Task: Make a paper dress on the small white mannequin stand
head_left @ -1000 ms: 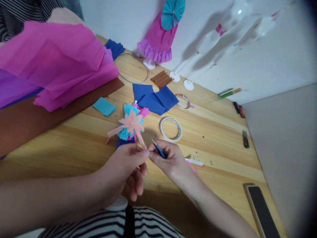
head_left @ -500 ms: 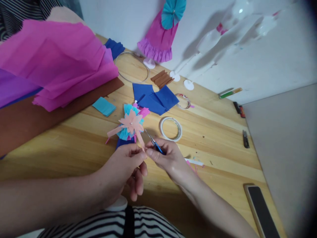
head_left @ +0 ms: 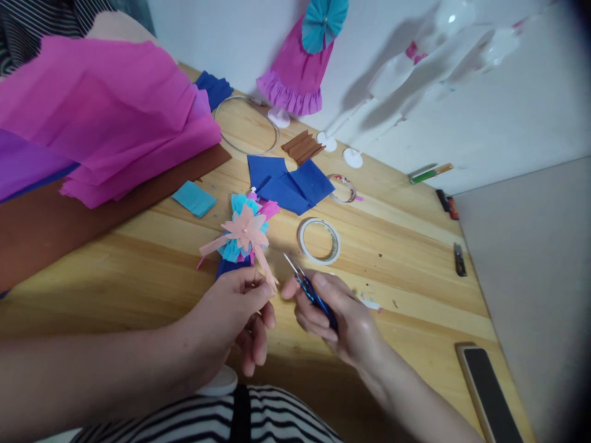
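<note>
My left hand [head_left: 244,314] pinches the lower end of a peach paper strip [head_left: 265,271]. That strip hangs from a paper flower [head_left: 245,229] with peach petals over ruffled turquoise and pink layers; a second peach strip [head_left: 213,244] points to the left. Dark blue paper [head_left: 233,266] shows under the flower. In my right hand [head_left: 335,307] is a pair of small blue-handled scissors [head_left: 314,298], the tips pointing up and left, apart from the strip. The strip's cut end sticks out past my left fingertips.
Large pink crepe paper [head_left: 120,123] lies over brown paper [head_left: 55,234] at left. Behind the flower are blue paper pieces [head_left: 289,184], folded brown paper [head_left: 303,147] and a turquoise piece [head_left: 194,199]. A tape roll [head_left: 301,240] sits right of it; a phone [head_left: 492,391] lies far right.
My right hand has drawn back to the right and down with the scissors, away from the strip. My left hand and the flower have stayed in place.
</note>
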`<state>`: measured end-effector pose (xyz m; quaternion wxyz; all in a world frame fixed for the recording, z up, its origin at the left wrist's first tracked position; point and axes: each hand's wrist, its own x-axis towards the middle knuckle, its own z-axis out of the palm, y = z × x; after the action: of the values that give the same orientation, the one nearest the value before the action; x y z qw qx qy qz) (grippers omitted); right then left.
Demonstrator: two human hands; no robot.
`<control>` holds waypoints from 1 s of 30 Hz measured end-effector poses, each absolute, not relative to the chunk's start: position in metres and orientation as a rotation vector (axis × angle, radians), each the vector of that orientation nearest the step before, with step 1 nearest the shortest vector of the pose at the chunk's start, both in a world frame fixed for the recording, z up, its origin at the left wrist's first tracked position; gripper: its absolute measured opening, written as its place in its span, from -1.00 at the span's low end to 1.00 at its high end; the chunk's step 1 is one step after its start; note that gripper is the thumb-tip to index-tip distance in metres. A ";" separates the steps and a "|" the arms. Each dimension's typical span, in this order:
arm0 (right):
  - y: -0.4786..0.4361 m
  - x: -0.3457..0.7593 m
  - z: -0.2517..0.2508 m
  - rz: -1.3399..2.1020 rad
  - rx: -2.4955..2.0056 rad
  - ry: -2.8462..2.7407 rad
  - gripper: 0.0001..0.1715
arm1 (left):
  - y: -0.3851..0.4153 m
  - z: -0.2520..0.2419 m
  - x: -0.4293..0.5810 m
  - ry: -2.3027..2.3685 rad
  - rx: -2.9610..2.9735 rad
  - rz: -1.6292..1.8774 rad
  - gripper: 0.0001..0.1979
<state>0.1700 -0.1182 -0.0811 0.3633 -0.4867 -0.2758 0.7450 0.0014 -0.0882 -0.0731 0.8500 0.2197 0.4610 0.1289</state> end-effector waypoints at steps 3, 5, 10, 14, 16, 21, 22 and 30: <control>-0.133 0.172 -0.077 2.125 -1.215 -0.518 -0.59 | -0.089 -0.075 0.000 0.941 0.486 0.278 -0.73; -0.141 0.171 -0.075 2.171 -1.219 -0.453 -0.57 | -0.090 -0.075 0.000 0.944 0.493 0.265 -0.71; -0.145 0.170 -0.074 2.223 -1.233 -0.386 -0.57 | -0.091 -0.077 0.000 0.947 0.481 0.296 -0.71; -0.144 0.171 -0.075 2.188 -1.284 -0.432 -0.58 | -0.091 -0.079 0.000 0.928 0.479 0.287 -0.69; -0.145 0.171 -0.076 2.179 -1.290 -0.446 -0.59 | -0.090 -0.079 0.000 0.924 0.480 0.274 -0.68; -0.145 0.165 -0.078 2.124 -1.280 -0.509 -0.57 | -0.090 -0.076 0.000 0.943 0.484 0.254 -0.70; -0.144 0.163 -0.078 2.120 -1.282 -0.520 -0.56 | -0.089 -0.075 0.000 0.949 0.486 0.248 -0.71; -0.135 0.158 -0.075 2.145 -1.288 -0.456 -0.56 | -0.087 -0.074 0.000 0.932 0.495 0.240 -0.65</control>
<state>0.1575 -0.1349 -0.0751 0.2946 -0.4839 -0.1713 0.8061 0.0002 -0.0874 -0.0744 0.8571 0.2357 0.4436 0.1141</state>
